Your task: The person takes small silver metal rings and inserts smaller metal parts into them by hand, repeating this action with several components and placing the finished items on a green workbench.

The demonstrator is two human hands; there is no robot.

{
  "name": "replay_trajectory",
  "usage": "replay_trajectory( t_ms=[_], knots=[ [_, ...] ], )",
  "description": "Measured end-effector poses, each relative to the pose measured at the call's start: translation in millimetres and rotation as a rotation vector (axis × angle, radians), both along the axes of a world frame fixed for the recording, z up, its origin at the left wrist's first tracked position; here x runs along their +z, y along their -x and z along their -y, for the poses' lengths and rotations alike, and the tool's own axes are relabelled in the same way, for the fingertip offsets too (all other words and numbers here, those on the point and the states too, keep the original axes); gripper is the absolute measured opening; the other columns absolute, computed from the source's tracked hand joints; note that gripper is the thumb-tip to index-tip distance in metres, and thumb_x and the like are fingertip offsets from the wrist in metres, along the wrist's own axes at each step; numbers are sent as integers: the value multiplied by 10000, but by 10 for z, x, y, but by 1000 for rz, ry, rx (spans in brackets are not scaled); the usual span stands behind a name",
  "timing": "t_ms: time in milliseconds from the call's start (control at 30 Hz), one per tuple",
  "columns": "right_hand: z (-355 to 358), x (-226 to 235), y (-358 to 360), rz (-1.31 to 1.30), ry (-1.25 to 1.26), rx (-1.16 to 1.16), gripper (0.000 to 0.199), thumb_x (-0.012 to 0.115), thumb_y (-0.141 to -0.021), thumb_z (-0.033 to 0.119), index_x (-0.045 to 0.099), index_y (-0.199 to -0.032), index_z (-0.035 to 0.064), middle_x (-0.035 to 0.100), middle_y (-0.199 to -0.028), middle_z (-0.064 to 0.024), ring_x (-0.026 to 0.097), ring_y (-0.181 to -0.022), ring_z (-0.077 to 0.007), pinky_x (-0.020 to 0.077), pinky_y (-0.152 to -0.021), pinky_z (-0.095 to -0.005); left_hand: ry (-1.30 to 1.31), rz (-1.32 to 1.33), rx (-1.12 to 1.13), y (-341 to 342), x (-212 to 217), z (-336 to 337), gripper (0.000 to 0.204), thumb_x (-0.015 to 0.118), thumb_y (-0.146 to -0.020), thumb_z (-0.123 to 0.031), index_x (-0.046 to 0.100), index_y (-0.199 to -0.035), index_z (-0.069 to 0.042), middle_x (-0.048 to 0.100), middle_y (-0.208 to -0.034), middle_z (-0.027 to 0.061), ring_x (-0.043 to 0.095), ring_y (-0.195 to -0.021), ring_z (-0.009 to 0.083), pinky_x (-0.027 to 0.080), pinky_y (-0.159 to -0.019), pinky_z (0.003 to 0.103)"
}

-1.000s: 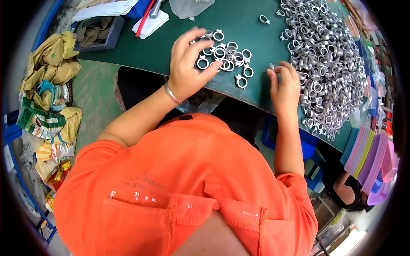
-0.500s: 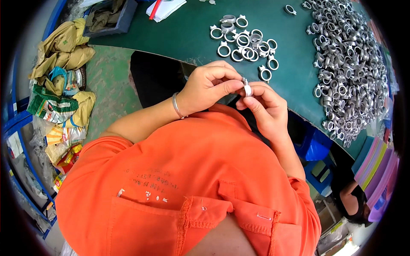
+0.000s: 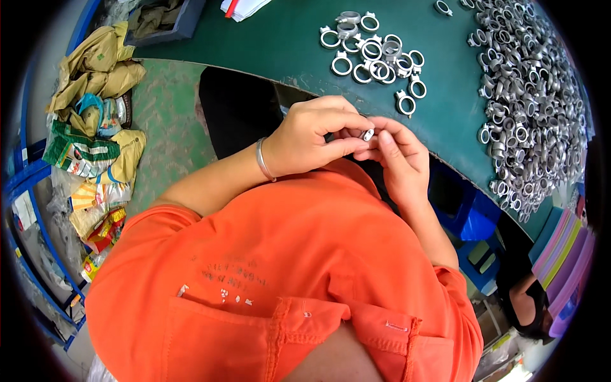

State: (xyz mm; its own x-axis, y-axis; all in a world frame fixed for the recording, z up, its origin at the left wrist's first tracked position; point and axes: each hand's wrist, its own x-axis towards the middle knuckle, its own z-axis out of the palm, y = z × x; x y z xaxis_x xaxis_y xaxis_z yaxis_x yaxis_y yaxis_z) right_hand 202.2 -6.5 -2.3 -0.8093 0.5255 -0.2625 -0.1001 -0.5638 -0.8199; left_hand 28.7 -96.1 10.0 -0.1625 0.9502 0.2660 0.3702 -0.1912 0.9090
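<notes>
Between my fingertips is a small silvery metal ring clamp (image 3: 367,134), mostly covered by the fingers. My left hand (image 3: 318,132), with a metal bangle at its wrist, pinches it from the left. From the right, my right hand (image 3: 402,156) closes its thumb and fingers on the same piece. Both hands are just off the near edge of the green table. Just beyond them lies a loose cluster of similar ring clamps (image 3: 371,49), each with a small lug on its rim.
A large heap of ring clamps (image 3: 528,108) covers the right of the green table (image 3: 267,38). At the far left stand a grey bin (image 3: 162,25) and white papers (image 3: 249,7). Crumpled bags (image 3: 95,146) lie left. Blue crates (image 3: 468,213) and a person (image 3: 528,305) are at right.
The ring clamp has been turned in my fingers, so its narrow lug end now faces up. My right fingers have moved closer around it. The view has shifted slightly.
</notes>
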Motion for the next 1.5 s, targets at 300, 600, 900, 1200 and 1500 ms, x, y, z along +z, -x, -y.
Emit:
replay_trajectory(
  t_ms=[300, 600, 900, 1200, 1500],
  knots=[
    [35, 64, 47, -191, -44, -157, 120, 597, -861, -60, 575, -978, -45, 587, -1051, -136, 621, -874, -178, 538, -785, -291, -2, 36, 64, 14, 89, 78, 210, 745, -723, 13, 691, -925, -9, 628, -888, 78, 596, -735, 138, 468, -616, 223],
    [84, 121, 83, -127, -158, -229, 233, 621, -819, -108, 572, -1042, -63, 585, -1056, -112, 617, -936, -172, 525, -828, -280, 86, 491, 29, -23, 42, 98, 197, 662, -811, 75, 613, -999, 42, 631, -956, 102, 638, -862, 149, 541, -748, 256],
    [31, 64, 63, -110, -194, -114, 186, 581, -872, -57, 598, -1058, -57, 607, -1017, -112, 630, -903, -171, 529, -809, -276, 48, 425, -9, 74, -14, 99, 200, 647, -795, 120, 594, -973, 45, 612, -988, 129, 634, -901, 184, 549, -786, 285],
    [26, 89, 112, 48, -862, -105, 184, 620, -771, -119, 628, -913, -3, 618, -1016, -131, 618, -911, -213, 504, -776, -290, -87, 58, 33, 145, 70, 110, 167, 710, -708, 91, 653, -823, -15, 643, -973, 109, 621, -860, 196, 501, -721, 276],
    [-342, 32, 19, 573, -1603, -239, 176, 693, -739, -19, 620, -889, 36, 580, -889, -109, 535, -797, -275, 439, -708, -363, 25, 58, 136, 109, 4, 81, 118, 660, -764, 69, 654, -857, -4, 640, -936, 81, 614, -835, 167, 491, -725, 258]
  ],
)
